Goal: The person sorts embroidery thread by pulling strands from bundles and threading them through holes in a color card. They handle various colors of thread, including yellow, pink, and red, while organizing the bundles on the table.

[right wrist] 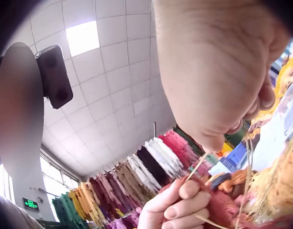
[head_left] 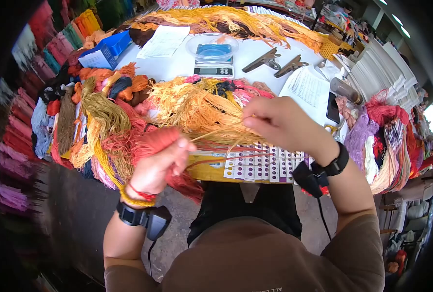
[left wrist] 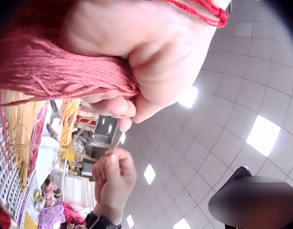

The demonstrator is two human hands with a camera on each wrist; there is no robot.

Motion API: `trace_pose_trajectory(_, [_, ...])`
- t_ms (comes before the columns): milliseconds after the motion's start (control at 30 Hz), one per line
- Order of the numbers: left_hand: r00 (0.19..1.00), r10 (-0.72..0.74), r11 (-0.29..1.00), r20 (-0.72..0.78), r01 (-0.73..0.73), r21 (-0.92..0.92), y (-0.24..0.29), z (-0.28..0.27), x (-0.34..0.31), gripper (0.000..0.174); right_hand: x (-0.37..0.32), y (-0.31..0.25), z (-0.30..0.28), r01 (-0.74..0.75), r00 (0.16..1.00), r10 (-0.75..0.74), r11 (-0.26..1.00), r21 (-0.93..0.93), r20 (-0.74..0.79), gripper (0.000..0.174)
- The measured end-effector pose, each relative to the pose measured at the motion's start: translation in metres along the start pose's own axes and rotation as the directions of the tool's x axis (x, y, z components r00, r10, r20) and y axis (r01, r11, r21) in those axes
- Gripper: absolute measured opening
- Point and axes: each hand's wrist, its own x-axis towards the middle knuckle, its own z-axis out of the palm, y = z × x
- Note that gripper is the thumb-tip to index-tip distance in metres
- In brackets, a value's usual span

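My left hand (head_left: 164,165) grips a coral-red skein of thread (left wrist: 65,71), whose loose end hangs below the fist. A thin tan strand (head_left: 219,130) stretches from that hand across to my right hand (head_left: 285,124), which pinches it between thumb and fingers. More loose strands trail down from the right fingertips in the right wrist view. Beneath both hands lies a wide heap of pale orange thread (head_left: 177,100). Left of it are an olive-gold skein (head_left: 104,104) and other coloured bundles.
Behind the heap stand a digital scale (head_left: 213,70) with a clear bowl, two metal clamps (head_left: 264,61) and a blue box (head_left: 114,44). Punched cards (head_left: 260,163) line the table's front edge. To the right lie printed sheets (head_left: 306,90), a phone (head_left: 332,108) and purple thread (head_left: 362,129).
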Motion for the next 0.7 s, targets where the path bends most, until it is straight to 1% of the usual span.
trace_pose_trajectory(33, [0.998,-0.034,0.998,-0.055,0.031,-0.051,0.001,-0.004,-0.003,0.022,-0.009,0.007,-0.007,-0.037,0.998,0.039,0.998,0.05,-0.041,0.007])
trace_pose_trajectory(67, [0.998,-0.011,0.999,-0.054,0.009,-0.037,-0.002,-0.011,-0.005,0.021,-0.019,0.013,-0.015,-0.039,0.998,0.04,0.998,0.05,-0.037,0.007])
trace_pose_trajectory(100, [0.998,-0.012,0.999,-0.057,0.01,-0.04,-0.002,-0.01,-0.006,0.021,-0.029,0.019,-0.022,-0.216,0.976,0.217,0.974,0.062,-0.016,0.008])
trace_pose_trajectory(133, [0.999,0.034,0.999,-0.041,-0.035,-0.024,0.0,-0.008,-0.008,0.02,-0.038,0.024,-0.028,-0.386,0.922,0.386,0.92,0.072,0.005,0.009])
trace_pose_trajectory(167, [0.997,0.079,0.997,-0.023,-0.079,-0.007,0.002,-0.006,-0.008,0.02,-0.044,0.03,-0.032,-0.385,0.922,0.386,0.92,0.074,0.007,0.009])
trace_pose_trajectory(200, [0.997,0.081,0.996,0.017,-0.081,-0.026,0.003,-0.006,-0.007,0.02,-0.051,0.037,-0.035,-0.468,0.883,0.469,0.875,0.121,0.024,0.01])
trace_pose_trajectory(233, [0.997,0.079,0.997,0.022,-0.078,-0.024,0.004,-0.003,-0.006,0.02,-0.059,0.044,-0.036,-0.548,0.835,0.549,0.82,0.166,0.043,0.011])
trace_pose_trajectory(333, [0.994,0.102,0.993,0.039,-0.099,-0.07,0.005,0.005,-0.002,0.019,-0.082,0.065,-0.039,-0.583,0.805,0.591,0.778,0.235,0.044,0.011])
trace_pose_trajectory(367, [0.993,0.12,0.989,-0.003,-0.12,-0.089,0.005,0.007,-0.001,0.019,-0.088,0.069,-0.041,-0.59,0.797,0.602,0.763,0.264,0.044,0.011])
trace_pose_trajectory(400, [0.989,0.137,0.984,-0.047,-0.141,-0.106,0.005,0.009,0.0,0.02,-0.094,0.07,-0.045,-0.616,0.774,0.633,0.746,0.253,0.019,0.011])
trace_pose_trajectory(433, [0.99,0.135,0.985,-0.043,-0.139,-0.104,0.004,0.009,0.002,0.02,-0.102,0.076,-0.048,-0.618,0.772,0.635,0.744,0.256,0.018,0.011])
trace_pose_trajectory(500, [0.995,0.093,0.994,0.02,-0.092,-0.054,0.003,0.01,0.005,0.02,-0.118,0.095,-0.052,-0.636,0.75,0.657,0.748,0.189,-0.077,0.011])
trace_pose_trajectory(533, [0.995,0.097,0.995,0.037,-0.096,-0.018,0.004,0.017,0.006,0.02,-0.125,0.101,-0.054,-0.661,0.724,0.684,0.724,0.198,-0.089,0.01])
trace_pose_trajectory(567, [0.995,0.095,0.995,0.04,-0.095,-0.016,0.004,0.024,0.007,0.02,-0.132,0.108,-0.055,-0.662,0.722,0.686,0.723,0.2,-0.091,0.01])
trace_pose_trajectory(633, [0.999,0.033,0.999,0.031,-0.034,0.043,0.004,0.035,0.01,0.02,-0.143,0.122,-0.055,-0.7,0.686,0.722,0.689,0.188,-0.092,0.009])
trace_pose_trajectory(667, [0.998,0.037,0.999,0.04,-0.039,0.034,0.003,0.039,0.012,0.02,-0.145,0.124,-0.052,-0.691,0.706,0.701,0.712,0.124,-0.099,0.01])
trace_pose_trajectory(700, [0.998,0.036,0.999,0.044,-0.037,0.035,0.002,0.042,0.014,0.02,-0.145,0.125,-0.047,-0.692,0.703,0.704,0.71,0.126,-0.101,0.01])
